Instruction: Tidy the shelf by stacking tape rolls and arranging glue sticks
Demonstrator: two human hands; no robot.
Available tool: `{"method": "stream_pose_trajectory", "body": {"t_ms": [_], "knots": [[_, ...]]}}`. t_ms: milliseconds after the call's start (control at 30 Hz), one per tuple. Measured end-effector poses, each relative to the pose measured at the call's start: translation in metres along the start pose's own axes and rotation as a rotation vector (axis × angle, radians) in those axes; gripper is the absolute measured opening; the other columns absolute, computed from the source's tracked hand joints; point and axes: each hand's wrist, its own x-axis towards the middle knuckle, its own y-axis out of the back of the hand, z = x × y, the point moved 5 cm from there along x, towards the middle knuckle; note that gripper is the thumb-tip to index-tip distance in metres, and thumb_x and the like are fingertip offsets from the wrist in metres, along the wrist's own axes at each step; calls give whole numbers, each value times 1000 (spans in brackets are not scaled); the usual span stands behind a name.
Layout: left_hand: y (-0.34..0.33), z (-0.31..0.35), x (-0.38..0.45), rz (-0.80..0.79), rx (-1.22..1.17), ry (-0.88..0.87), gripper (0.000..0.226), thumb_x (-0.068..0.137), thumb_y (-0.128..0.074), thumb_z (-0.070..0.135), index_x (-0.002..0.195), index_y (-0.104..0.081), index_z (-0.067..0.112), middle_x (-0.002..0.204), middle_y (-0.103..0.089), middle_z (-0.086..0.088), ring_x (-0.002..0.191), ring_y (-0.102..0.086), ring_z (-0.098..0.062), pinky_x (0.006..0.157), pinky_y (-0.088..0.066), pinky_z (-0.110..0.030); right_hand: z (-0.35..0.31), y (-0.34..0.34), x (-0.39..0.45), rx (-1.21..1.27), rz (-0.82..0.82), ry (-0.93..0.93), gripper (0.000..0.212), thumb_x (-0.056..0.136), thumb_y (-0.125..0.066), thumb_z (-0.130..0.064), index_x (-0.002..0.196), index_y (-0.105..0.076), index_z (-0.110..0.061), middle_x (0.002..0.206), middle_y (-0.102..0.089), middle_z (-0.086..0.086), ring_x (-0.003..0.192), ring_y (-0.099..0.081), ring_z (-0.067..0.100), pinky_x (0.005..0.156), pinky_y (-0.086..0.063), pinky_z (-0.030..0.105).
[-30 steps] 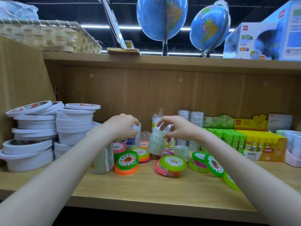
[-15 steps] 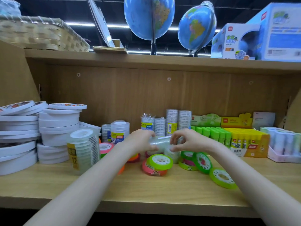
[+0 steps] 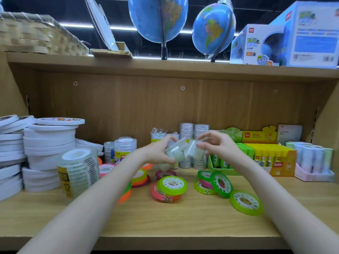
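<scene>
Left hand and right hand each grip a clear tape stack, lifted above the green roll.

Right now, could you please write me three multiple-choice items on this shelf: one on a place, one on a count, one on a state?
1. Where do the globes stand?
A. on the top board
B. beside the glue sticks
C. on the floor

2. How many globes show?
A. one
B. two
C. four

3. What are both hands doing?
A. hanging idle
B. gripping clear tape rolls
C. pressing the shelf

Answers: 1 A, their stands rest above the compartment; 2 B, a pair side by side; 3 B, left hand and right hand grip clear tape rolls.
</scene>
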Motion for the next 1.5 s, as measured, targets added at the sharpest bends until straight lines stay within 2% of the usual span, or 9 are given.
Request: {"method": "stream_pose_trajectory", "body": {"t_ms": [100,233,433,600,800,933,1133,1267,1500], "knots": [[10,0,-7,54,-203,-49,77,73,-75,13,132,-29,31,107,-60,2,91,-63,-15,76,-53,-27,-10,11,4,232,184,67,6,87,-62,-15,93,-64,-14,86,-68,4,79,-63,10,69,-55,23],[-3,10,-2,29,-368,-84,78,74,-77,11,133,-30,31,118,-55,-2,99,-61,-11,82,-52,-23,-22,9,16,296,164,70,7,89,-60,-20,91,-66,-17,86,-70,2,83,-63,11,74,-53,26],[-28,18,11,-11,-488,-93,81,77,-74,7,137,-24,25,112,-52,9,104,-58,-8,83,-50,-21,-25,5,31,-434,127,110,9,84,-65,-29,80,-68,-21,86,-68,-3,81,-62,11,70,-44,19],[-35,15,13,-11,-465,-98,76,78,-72,3,136,-26,19,103,-54,12,88,-59,-2,71,-51,-12,-20,-14,36,-691,-14,161,15,83,-67,-30,87,-70,-16,104,-61,4,86,-56,16,80,-44,28],[-25,7,9,77,-308,-82,74,74,-77,14,128,-28,27,104,-56,13,93,-58,-5,80,-48,-19,-23,-20,39,-630,121,205,22,81,-70,-34,83,-69,-11,97,-55,5,74,-51,12,73,-37,22],[-23,2,7,134,-262,-74,66,74,-78,20,114,-27,31,98,-57,13,78,-56,2,71,-48,-18,-26,-34,36,-697,-15,246,21,83,-68,-32,87,-67,-11,97,-48,2,71,-47,12,73,-38,24],[-22,6,6,200,-168,-105,77,74,-77,17,133,-28,26,87,-57,12,77,-57,-4,68,-48,-19,-31,-27,48,-877,-221,159,24,90,-58,-30,99,-66,-9,97,-57,1,89,-50,15,80,-41,27],[-22,1,7,223,-176,-95,70,74,-77,21,128,-33,27,107,-62,5,90,-61,-11,83,-51,-31,-27,-32,51,-866,-173,172,25,92,-56,-27,103,-64,-7,112,-53,7,103,-52,21,87,-39,28],[-20,4,12,344,-277,-68,62,76,-74,33,125,-39,21,114,-60,3,101,-57,-13,86,-49,-34,-34,-4,40,-595,87,320,13,85,-66,-21,86,-68,-8,102,-53,-1,92,-55,13,84,-46,25]]}}
